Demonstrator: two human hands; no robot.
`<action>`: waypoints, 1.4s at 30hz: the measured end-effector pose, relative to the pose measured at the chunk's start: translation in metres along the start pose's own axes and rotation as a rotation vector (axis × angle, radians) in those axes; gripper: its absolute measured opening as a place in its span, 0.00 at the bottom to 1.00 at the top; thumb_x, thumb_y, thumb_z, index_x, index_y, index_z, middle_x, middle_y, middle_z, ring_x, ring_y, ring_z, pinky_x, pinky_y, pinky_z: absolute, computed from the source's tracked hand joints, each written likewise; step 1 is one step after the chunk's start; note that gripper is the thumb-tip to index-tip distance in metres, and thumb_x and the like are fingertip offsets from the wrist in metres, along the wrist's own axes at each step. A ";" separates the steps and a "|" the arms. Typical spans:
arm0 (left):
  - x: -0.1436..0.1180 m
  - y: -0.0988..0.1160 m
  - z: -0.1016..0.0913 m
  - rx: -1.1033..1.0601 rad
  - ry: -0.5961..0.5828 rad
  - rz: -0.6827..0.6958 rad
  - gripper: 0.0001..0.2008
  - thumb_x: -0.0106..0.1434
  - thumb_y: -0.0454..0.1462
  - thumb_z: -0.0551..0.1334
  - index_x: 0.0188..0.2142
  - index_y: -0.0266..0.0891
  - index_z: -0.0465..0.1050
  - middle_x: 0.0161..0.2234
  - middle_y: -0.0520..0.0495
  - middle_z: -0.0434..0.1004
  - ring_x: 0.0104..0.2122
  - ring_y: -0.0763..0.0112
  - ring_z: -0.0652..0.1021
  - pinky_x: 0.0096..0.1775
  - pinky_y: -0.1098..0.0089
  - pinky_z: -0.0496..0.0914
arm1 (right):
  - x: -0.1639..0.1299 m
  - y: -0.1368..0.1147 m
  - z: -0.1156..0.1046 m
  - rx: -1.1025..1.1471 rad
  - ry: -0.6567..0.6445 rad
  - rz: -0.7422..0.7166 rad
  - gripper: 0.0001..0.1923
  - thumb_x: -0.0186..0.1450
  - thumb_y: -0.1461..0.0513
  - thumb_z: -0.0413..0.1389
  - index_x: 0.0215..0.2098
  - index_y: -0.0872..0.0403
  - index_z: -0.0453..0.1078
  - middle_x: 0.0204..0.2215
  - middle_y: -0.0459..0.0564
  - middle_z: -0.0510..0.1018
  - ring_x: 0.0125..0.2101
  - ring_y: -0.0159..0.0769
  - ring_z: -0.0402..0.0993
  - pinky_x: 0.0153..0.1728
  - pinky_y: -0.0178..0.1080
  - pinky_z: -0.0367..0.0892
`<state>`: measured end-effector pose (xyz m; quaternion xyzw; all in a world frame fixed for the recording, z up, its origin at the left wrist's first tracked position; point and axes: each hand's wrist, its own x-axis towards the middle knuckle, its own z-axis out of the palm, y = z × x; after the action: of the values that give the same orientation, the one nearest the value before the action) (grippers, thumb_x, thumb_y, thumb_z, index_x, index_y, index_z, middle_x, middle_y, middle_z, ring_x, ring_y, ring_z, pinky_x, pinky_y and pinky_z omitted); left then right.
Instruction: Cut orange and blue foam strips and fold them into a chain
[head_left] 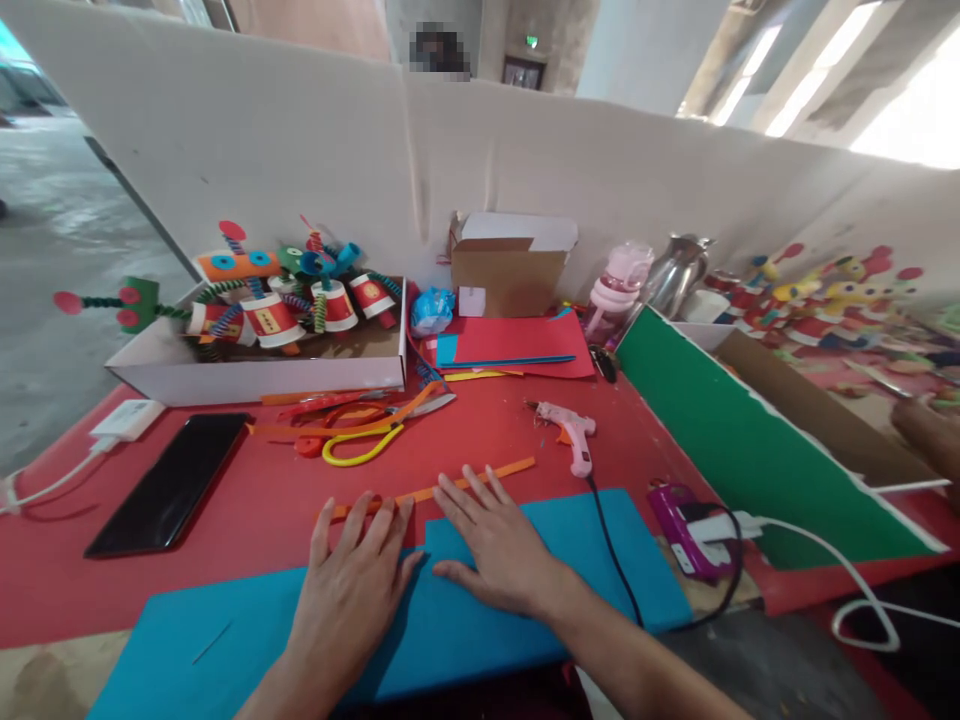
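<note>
Both hands flat on the blue sheet.

The left hand (352, 580) and right hand (499, 545) lie open, fingers spread, gripping nothing, pressing the blue sheet (465, 610) onto the red surface (247, 500), seemingly to keep it still. An orange strip (450, 487) lies just past the fingertips, perhaps touching them. Scissors (367, 440) and a glue gun (571, 432) sit within reach beyond.

Red table (247, 500) with blue sheet (585, 540), scissors (367, 440), phone (169, 483).

no readable text, cup labels (271, 320) too blurred
</note>
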<state>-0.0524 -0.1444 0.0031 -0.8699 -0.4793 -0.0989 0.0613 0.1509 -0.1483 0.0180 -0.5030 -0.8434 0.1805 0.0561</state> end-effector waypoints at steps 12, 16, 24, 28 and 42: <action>0.006 0.006 -0.011 -0.021 -0.008 -0.062 0.20 0.67 0.42 0.50 0.54 0.39 0.70 0.50 0.39 0.74 0.55 0.49 0.68 0.59 0.44 0.49 | -0.017 0.034 -0.008 -0.060 0.022 0.143 0.33 0.66 0.43 0.42 0.66 0.44 0.46 0.67 0.48 0.48 0.66 0.50 0.35 0.63 0.58 0.41; 0.020 0.025 -0.011 -0.049 0.026 -0.027 0.21 0.68 0.42 0.47 0.55 0.38 0.69 0.56 0.40 0.70 0.59 0.52 0.64 0.60 0.46 0.47 | -0.017 0.033 -0.007 -0.079 0.038 0.143 0.31 0.66 0.44 0.42 0.65 0.42 0.50 0.67 0.48 0.48 0.66 0.50 0.38 0.62 0.58 0.41; 0.023 0.039 0.009 -0.050 0.010 0.024 0.29 0.68 0.48 0.44 0.59 0.32 0.63 0.60 0.37 0.63 0.61 0.55 0.62 0.61 0.49 0.50 | -0.014 0.036 -0.003 -0.129 0.038 0.146 0.31 0.66 0.43 0.41 0.64 0.41 0.51 0.67 0.48 0.49 0.66 0.52 0.37 0.62 0.58 0.42; 0.010 0.025 0.008 -0.015 -0.019 -0.034 0.31 0.68 0.49 0.44 0.58 0.29 0.63 0.60 0.35 0.63 0.61 0.54 0.62 0.61 0.48 0.49 | -0.013 0.038 0.000 -0.139 0.063 0.145 0.30 0.66 0.43 0.42 0.65 0.39 0.49 0.67 0.46 0.48 0.66 0.51 0.36 0.63 0.58 0.42; -0.041 -0.046 -0.010 0.135 -0.016 -0.160 0.31 0.67 0.49 0.45 0.59 0.28 0.61 0.59 0.34 0.63 0.60 0.53 0.64 0.61 0.48 0.48 | -0.013 0.041 0.003 -0.181 0.074 0.127 0.30 0.66 0.43 0.41 0.65 0.38 0.45 0.67 0.43 0.45 0.66 0.51 0.37 0.62 0.58 0.44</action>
<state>-0.1139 -0.1551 0.0035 -0.8234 -0.5534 -0.0640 0.1077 0.1906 -0.1423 0.0019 -0.5649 -0.8199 0.0881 0.0301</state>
